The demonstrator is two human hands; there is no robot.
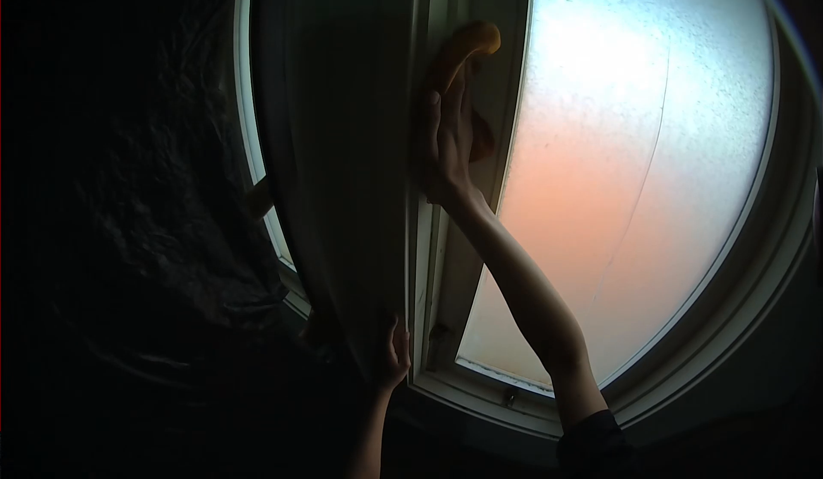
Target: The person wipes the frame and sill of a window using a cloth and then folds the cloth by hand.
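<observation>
Item: one yellow-orange piece [480, 37] (cloth or sponge, we cannot tell which), high in the middle of the scene, against the window frame [421, 265], left of the frosted pane [686, 162]. Item: one right hand [450, 145], its grip holding that piece, fingers stretched upward over it; we note a dark sleeve [596, 440] on its arm. Item: one left hand [395, 355], lower and further left, at the dark panel [351, 136]; whether its grip is wide or narrow, we cannot tell. Item: one crinkled dark sheet [189, 248], at left.
</observation>
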